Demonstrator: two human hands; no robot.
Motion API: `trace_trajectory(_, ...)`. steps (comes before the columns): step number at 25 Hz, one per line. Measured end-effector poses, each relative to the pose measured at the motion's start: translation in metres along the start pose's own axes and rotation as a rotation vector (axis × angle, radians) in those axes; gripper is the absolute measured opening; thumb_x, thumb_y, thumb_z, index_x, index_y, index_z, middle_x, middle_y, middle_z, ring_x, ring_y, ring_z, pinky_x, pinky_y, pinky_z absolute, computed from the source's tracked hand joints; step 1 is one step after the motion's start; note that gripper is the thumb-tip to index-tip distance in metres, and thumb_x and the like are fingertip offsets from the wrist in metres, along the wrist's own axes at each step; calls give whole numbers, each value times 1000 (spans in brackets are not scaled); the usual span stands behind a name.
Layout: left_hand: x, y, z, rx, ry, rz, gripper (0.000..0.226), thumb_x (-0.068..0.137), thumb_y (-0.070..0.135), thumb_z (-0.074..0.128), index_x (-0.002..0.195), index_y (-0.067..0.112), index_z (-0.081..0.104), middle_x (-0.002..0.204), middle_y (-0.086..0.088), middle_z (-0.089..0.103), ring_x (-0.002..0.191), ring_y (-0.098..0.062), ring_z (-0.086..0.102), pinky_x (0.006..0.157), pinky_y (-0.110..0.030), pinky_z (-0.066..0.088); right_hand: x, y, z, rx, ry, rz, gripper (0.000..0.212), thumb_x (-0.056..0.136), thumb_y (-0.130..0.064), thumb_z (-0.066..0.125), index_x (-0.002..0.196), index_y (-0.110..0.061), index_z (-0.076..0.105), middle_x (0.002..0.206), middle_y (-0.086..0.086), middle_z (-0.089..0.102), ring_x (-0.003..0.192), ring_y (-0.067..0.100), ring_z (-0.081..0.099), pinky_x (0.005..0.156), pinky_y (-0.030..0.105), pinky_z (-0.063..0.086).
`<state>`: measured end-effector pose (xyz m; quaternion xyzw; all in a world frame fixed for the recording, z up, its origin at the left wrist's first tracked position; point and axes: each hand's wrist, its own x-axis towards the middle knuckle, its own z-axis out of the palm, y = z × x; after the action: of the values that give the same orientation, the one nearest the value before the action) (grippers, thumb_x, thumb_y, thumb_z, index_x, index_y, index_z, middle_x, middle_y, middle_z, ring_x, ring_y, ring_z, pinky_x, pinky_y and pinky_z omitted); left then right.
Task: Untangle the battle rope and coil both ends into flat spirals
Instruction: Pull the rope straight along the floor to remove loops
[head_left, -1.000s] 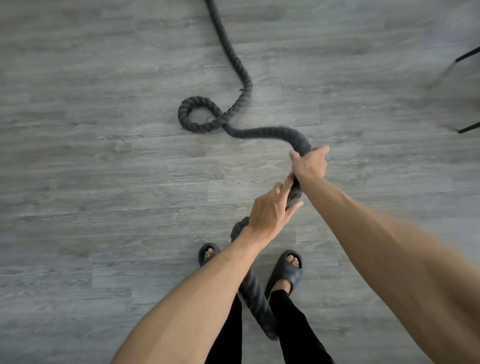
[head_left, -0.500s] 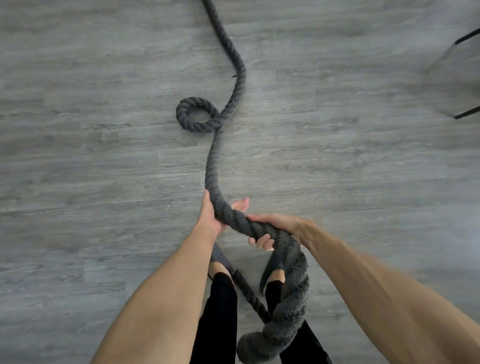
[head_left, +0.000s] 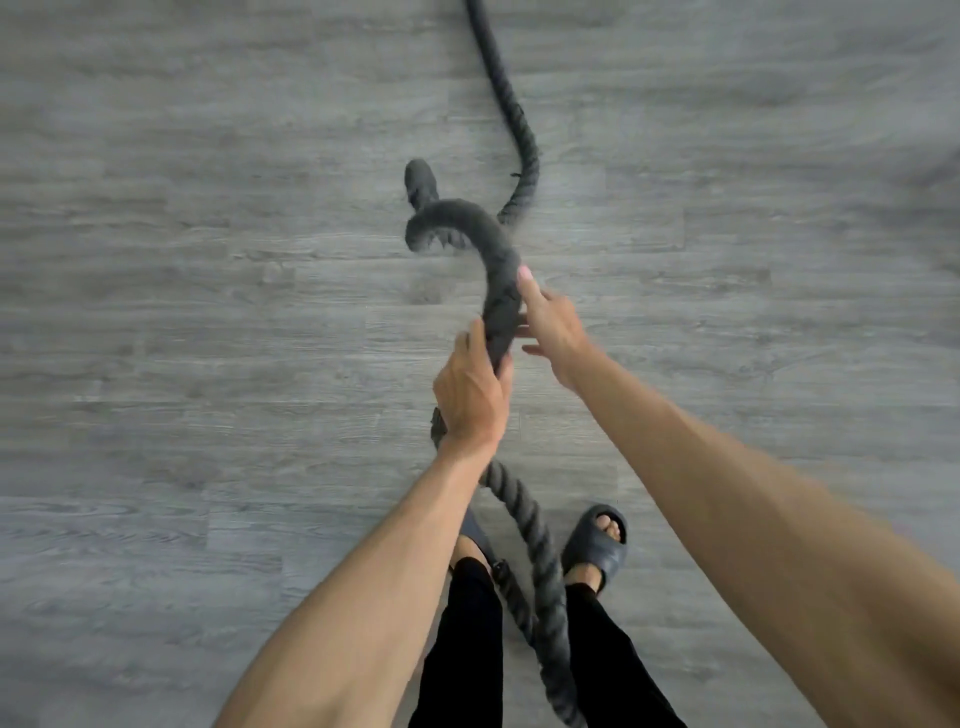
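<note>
Above floor (head_left: 208, 260), left hand (head_left: 470, 395) gripping battle rope (head_left: 493, 244), right hand (head_left: 550, 332) touching it, fingers (head_left: 527, 283) straight

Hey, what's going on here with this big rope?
A person in dark slides is handling a thick battle rope. The left hand grips it, and the right hand lies against it just above, fingers fairly straight. Above the hands the rope arches in a raised, blurred hook, then runs off across the grey wood floor. Below, it hangs between the feet. No flat spiral is in view yet.
</note>
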<state>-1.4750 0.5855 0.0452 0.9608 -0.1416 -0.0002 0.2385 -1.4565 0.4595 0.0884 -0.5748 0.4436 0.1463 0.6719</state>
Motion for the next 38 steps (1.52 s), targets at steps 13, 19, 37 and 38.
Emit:
trace_trajectory(13,-21,-51,4,-783,-554,-658,46,98,59,40,111,16,53,93,-13,65,75,-22,69,66,-39,61,10,100,-16,411,252,487,49,98,-49,51,101,-2,62,76,11,65,66,28,64,72,40,61)
trace_trajectory(19,15,-13,33,-888,-769,-1043,43,100,43,51,117,4,57,91,-17,68,72,-28,70,63,-43,61,-13,114,-44,583,-548,668,54,102,-55,41,91,-4,57,54,-3,42,39,9,40,37,23,40)
trace_trajectory(37,-16,-51,-14,-13,-325,3,47,100,25,54,141,6,41,112,-16,62,95,-32,64,74,-40,51,1,31,38,184,-41,203,55,105,-51,37,138,-10,52,123,16,65,114,32,63,95,50,51)
trace_trajectory(38,-33,-59,-5,73,-432,24,51,101,28,52,145,7,37,114,-17,60,98,-33,63,76,-40,49,2,40,35,70,-57,247,55,103,-52,41,137,-10,51,125,16,62,115,34,61,93,50,51)
